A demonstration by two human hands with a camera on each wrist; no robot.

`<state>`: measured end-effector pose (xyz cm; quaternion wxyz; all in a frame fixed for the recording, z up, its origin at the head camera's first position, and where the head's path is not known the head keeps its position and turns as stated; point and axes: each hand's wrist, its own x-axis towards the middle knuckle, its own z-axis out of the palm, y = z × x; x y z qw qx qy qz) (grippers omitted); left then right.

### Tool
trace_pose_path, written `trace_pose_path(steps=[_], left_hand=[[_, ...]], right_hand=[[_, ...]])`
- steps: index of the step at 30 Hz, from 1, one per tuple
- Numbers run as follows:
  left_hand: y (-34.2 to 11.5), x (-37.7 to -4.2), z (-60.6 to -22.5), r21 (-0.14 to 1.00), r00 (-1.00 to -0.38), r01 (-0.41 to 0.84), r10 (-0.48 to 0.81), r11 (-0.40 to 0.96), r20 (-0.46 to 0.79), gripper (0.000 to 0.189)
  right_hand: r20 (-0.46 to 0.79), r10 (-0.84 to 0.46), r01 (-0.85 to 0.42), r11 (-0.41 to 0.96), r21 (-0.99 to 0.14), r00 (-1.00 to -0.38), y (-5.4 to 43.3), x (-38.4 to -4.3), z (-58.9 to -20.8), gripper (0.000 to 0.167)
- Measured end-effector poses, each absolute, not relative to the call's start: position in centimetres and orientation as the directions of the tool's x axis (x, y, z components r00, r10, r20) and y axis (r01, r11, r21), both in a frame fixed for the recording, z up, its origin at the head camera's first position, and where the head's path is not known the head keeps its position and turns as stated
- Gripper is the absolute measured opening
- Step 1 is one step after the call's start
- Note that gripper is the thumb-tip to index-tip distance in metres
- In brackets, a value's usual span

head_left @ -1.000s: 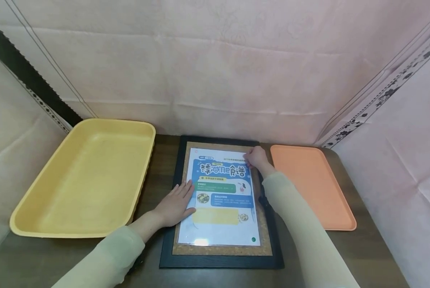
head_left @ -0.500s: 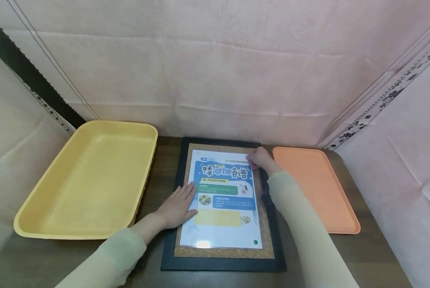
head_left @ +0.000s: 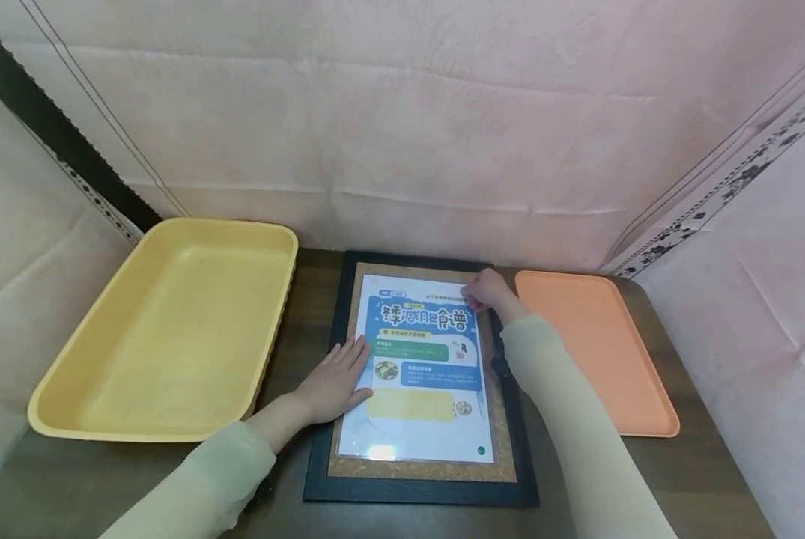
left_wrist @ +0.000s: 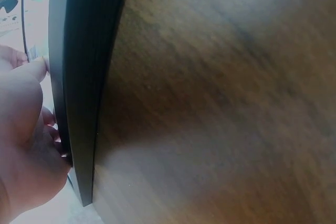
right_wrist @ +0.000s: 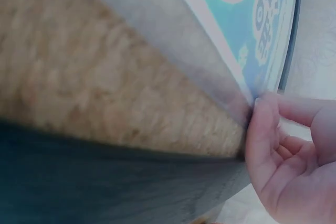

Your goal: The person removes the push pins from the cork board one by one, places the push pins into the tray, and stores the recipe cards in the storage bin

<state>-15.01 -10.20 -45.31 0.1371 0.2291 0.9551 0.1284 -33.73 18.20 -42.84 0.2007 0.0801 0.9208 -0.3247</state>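
Note:
A printed poster sheet [head_left: 415, 405] in a glossy clear sleeve lies on a cork board [head_left: 429, 470] with a black frame. My left hand [head_left: 331, 385] rests flat on the sheet's left edge, fingers spread. At the upper right corner, my right hand [head_left: 488, 290] has its fingers curled and pinches the sheet's edge. In the right wrist view, the thumb and fingertips of that hand [right_wrist: 294, 166] meet at the clear border over the cork; whether something small sits between them is hidden. The left wrist view shows the black frame [left_wrist: 84, 77] beside the left hand [left_wrist: 26, 135].
To the left stands a large yellow tray [head_left: 166, 329]. A flat orange tray [head_left: 597, 352] lies right of the board, partly behind the right sleeve. Pale cloth walls [head_left: 402, 135] close in the back and sides of the dark wooden table [head_left: 699, 479].
The head view has shifted slightly. Both hands keep their places on the sheet, the left along its left edge and the right at its upper right corner.

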Motion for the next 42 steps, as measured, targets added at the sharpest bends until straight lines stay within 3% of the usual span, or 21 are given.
trace_pose_path(steps=[14,25,30,42], left_hand=[[-10.0,-15.0,-45.2,0.299,-0.856,0.410,0.477,0.862,-0.202,0.073],[-10.1,-15.1,-45.0,0.308,-0.860,0.398,0.469,0.864,-0.203,0.073],[-10.0,-15.1,-45.0,0.309,-0.860,0.398,0.469,0.864,-0.203,0.073],[-10.1,-15.1,-45.1,0.309,-0.857,0.396,0.468,0.865,-0.213,0.073]], right_hand=[[-0.446,0.015,0.308,0.743,-0.594,-0.895,18.6,-33.9,-42.7,0.017],[-0.337,0.021,0.203,0.832,-0.516,-0.941,17.3,-33.3,-42.5,0.019],[-0.358,0.031,0.248,0.777,-0.578,-0.933,17.9,-33.5,-42.7,0.012],[-0.449,-0.039,0.360,0.537,-0.763,-0.893,20.1,-34.1,-42.9,0.021]])
